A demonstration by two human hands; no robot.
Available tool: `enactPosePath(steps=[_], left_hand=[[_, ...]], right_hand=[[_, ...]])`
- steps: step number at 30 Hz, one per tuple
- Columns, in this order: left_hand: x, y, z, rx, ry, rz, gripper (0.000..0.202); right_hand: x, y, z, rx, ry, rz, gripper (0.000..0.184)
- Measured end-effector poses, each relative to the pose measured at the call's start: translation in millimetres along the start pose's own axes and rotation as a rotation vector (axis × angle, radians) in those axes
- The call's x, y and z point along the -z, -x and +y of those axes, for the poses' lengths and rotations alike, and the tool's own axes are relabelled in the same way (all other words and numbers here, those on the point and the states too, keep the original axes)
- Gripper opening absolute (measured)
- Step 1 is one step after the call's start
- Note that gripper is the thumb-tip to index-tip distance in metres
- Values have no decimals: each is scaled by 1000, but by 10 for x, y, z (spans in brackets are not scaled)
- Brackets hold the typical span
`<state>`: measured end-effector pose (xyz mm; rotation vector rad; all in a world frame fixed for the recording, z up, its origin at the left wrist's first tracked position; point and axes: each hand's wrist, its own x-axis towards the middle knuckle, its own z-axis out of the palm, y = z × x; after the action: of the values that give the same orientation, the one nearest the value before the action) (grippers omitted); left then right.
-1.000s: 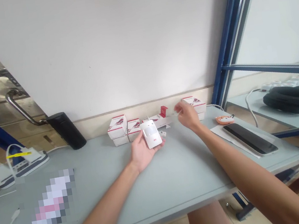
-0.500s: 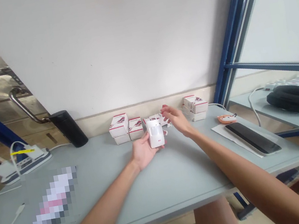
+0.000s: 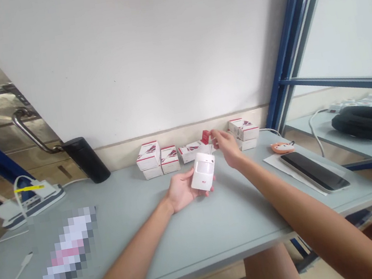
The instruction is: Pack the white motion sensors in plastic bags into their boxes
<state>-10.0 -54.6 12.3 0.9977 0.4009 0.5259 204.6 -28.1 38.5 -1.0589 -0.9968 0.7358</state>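
A white motion sensor [image 3: 203,173] with a curved window and small red print lies tilted in my left hand [image 3: 183,191]. That hand is closed around its lower left side, with fingertips showing past the right edge. Just above and to the right, my right hand [image 3: 225,146] pinches at a small red piece [image 3: 205,136]. Something thin and pale runs between these fingers and the sensor's top; I cannot make out what it is. Behind the sensor, a white box [image 3: 190,152] with a red edge lies on the grey table [image 3: 203,241].
More small boxes are stacked at the left [image 3: 148,155] and right [image 3: 243,130] along the wall. A black cylinder [image 3: 87,160] and a power strip [image 3: 33,208] stand left. A phone [image 3: 314,170] on paper and an orange-and-white object [image 3: 282,147] are at right.
The sensor has shifted right and slightly down with my left hand and now tilts to the right. My right hand has moved right, and more of the red piece shows.
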Motion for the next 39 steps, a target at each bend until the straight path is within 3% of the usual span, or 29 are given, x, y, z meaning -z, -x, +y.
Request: enactPosePath(steps=[2, 9, 18, 25, 39], left_hand=[[25, 6, 23, 70, 0, -57, 48], [37, 28, 117, 201, 24, -140, 47], [162, 70, 133, 240, -10, -123, 50], [120, 55, 138, 227, 1, -101, 49], [237, 8, 61, 199, 36, -149, 52]], right_hand=[[120, -135, -5, 27, -65, 110, 29], [476, -426, -73, 105, -150, 286, 30], [419, -330, 2, 287, 117, 321, 35], [410, -351, 55, 295, 162, 351, 38], [421, -375, 106, 300, 160, 391, 39]])
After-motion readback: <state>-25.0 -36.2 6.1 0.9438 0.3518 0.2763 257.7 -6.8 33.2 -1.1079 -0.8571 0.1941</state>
